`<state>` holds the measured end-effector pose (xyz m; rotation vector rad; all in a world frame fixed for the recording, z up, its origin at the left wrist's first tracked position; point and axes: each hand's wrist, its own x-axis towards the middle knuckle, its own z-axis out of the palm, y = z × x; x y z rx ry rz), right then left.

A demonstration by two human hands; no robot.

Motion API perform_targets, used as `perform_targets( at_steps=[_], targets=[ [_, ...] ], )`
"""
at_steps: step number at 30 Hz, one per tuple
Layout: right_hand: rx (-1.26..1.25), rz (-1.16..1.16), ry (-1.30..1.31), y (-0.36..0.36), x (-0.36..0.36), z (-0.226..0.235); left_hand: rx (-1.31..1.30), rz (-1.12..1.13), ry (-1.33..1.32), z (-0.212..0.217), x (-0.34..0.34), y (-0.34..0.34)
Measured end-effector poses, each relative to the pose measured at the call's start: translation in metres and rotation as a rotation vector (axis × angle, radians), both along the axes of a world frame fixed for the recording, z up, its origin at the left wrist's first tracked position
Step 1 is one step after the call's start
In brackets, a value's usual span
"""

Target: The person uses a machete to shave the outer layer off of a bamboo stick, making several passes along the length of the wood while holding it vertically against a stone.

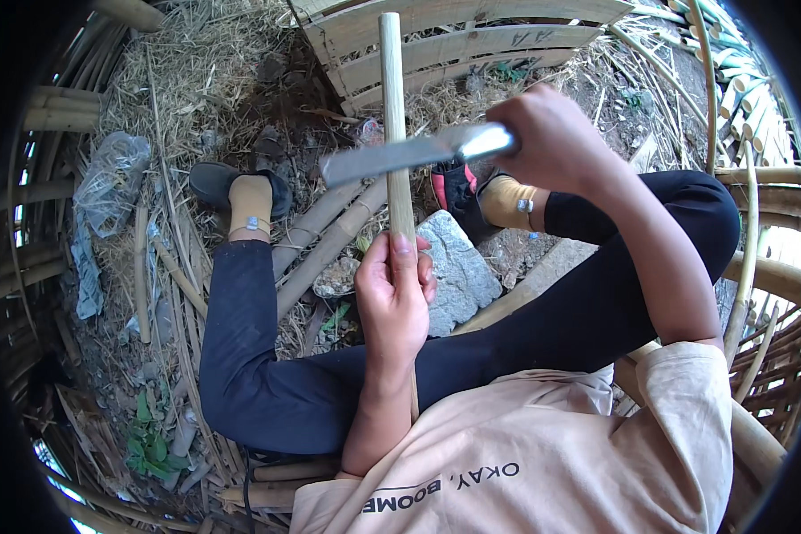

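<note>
Upright before me stands a long, pale bamboo strip (392, 89), its lower end running down past my wrist to my lap. My left hand (393, 298) is closed around it below its middle, thumb lying along the front. My right hand (556, 138) grips the handle of a broad-bladed knife (392, 161). The blade, smeared by motion, lies almost level across the strip above my left hand; whether it touches the wood I cannot tell. The knife's handle is mostly hidden in my fist.
A grey stone (458, 276) sits between my bent legs, beside bamboo poles (329, 233). A slatted wooden panel (472, 44) stands ahead. Left lies a clear plastic bag (116, 182) on straw-strewn ground; a leafy plant (151, 445) grows lower left. Cut bamboo (756, 111) is heaped far right.
</note>
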<state>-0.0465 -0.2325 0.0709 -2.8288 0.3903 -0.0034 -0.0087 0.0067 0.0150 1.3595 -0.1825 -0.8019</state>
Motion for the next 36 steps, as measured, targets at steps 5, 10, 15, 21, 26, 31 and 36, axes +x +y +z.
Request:
perform_targets(
  at_steps=[5, 10, 15, 21, 26, 31, 36],
  targets=[
    [-0.025, 0.049, 0.074, 0.015, 0.002, -0.022, 0.019, 0.011, 0.032, 0.001, 0.004, 0.002],
    [-0.065, 0.028, 0.031, 0.017, 0.006, -0.031, 0.149, 0.034, -0.151, 0.001, -0.006, 0.003],
    [-0.127, -0.041, -0.070, 0.000, 0.016, -0.034, 0.164, 0.035, -0.188, 0.008, -0.010, 0.004],
    [-0.321, -0.467, -0.046, -0.087, 0.014, -0.011, 0.129, -0.081, -0.293, 0.009, -0.030, 0.003],
    [-0.279, -0.491, -0.069, -0.082, -0.005, 0.002, 0.143, 0.001, -0.282, 0.008, -0.014, 0.007],
    [0.033, -0.359, -0.077, -0.047, 0.001, 0.004, 0.035, 0.022, -0.061, 0.005, 0.000, 0.004],
    [0.147, -0.036, -0.010, 0.008, 0.006, -0.009, 0.057, 0.046, -0.008, -0.006, 0.012, 0.009]
  ],
)
